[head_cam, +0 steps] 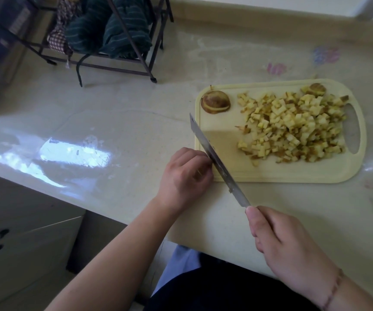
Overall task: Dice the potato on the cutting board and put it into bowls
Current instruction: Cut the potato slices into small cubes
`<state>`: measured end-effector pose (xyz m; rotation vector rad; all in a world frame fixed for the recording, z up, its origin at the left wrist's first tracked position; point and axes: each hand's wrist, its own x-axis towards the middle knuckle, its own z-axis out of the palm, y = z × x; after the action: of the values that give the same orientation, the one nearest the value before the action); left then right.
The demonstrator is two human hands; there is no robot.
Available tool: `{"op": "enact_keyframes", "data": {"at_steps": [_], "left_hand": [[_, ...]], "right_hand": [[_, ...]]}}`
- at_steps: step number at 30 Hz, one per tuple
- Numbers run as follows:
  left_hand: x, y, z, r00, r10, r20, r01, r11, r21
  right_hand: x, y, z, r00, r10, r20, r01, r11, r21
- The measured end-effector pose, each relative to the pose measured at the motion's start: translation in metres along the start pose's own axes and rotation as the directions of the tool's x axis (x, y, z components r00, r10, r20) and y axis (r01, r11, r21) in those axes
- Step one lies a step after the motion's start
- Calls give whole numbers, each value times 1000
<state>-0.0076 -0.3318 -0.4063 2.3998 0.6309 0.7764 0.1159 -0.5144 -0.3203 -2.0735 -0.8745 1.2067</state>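
A pale yellow board (282,171) lies on the worktop (113,122) close to its near edge, the handle slot at the board's right end. A heap of dice (293,126) of potato, many with brown skin on them, covers the middle and right of the board. A domed end piece (215,105) of potato sits skin up at the board's far left corner, apart from the heap. A second, smaller end piece (316,89) rests at the far edge of the heap, near the board's far right corner.

The right hand (277,239) is wrapped round the handle of a knife (217,160), thumb stretched along the top toward the blade. The blade runs from that hand, out over the near edge of the board, up along the board's left side, its tip reaching past the left edge. The blade throws a shadow on the bare left part of the board.

The left hand (185,176) sits at the board's near left corner with fingers curled, fingertips against the left face of the blade; whether it pinches anything cannot be told. A bracelet (335,288) circles the right wrist.

Toward the far left of the worktop stands a dark wire rack (113,66) with striped green cloth (118,30) and checked cloth hung in it.
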Motion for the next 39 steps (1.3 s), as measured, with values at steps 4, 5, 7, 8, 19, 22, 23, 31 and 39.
{"op": "enact_keyframes", "data": {"at_steps": [4, 5, 7, 8, 19, 22, 23, 31, 39], "left_hand": [[1, -1, 2, 1000, -11, 5, 11, 1000, 3], [1, -1, 2, 1000, -16, 4, 16, 1000, 2], [2, 0, 2, 1000, -23, 5, 23, 1000, 2], [2, 1, 1, 1000, -24, 8, 24, 1000, 2], [8, 5, 2, 996, -50, 73, 44, 996, 82], [11, 6, 5, 995, -64, 81, 55, 993, 107], [12, 7, 6, 994, -64, 88, 54, 992, 113], [58, 27, 50, 988, 20, 156, -22, 1000, 13], [72, 36, 53, 982, -67, 176, 65, 998, 15]], "right_hand": [[0, 1, 1, 1000, 7, -11, -8, 1000, -28], [0, 1, 1, 1000, 8, -14, -9, 1000, -29], [1, 1, 1, 1000, 9, -24, -10, 999, -32], [2, 1, 2, 999, 9, -32, -11, 999, -40], [14, 15, -10, 1000, 16, -27, -15, 999, 28], [14, 29, -34, 993, 76, -95, -67, 993, 100], [14, 33, -42, 988, 116, -104, -100, 984, 151], [17, 45, -62, 985, 171, 28, -169, 912, 374], [14, 38, -96, 981, 114, 154, -171, 884, 434]]}}
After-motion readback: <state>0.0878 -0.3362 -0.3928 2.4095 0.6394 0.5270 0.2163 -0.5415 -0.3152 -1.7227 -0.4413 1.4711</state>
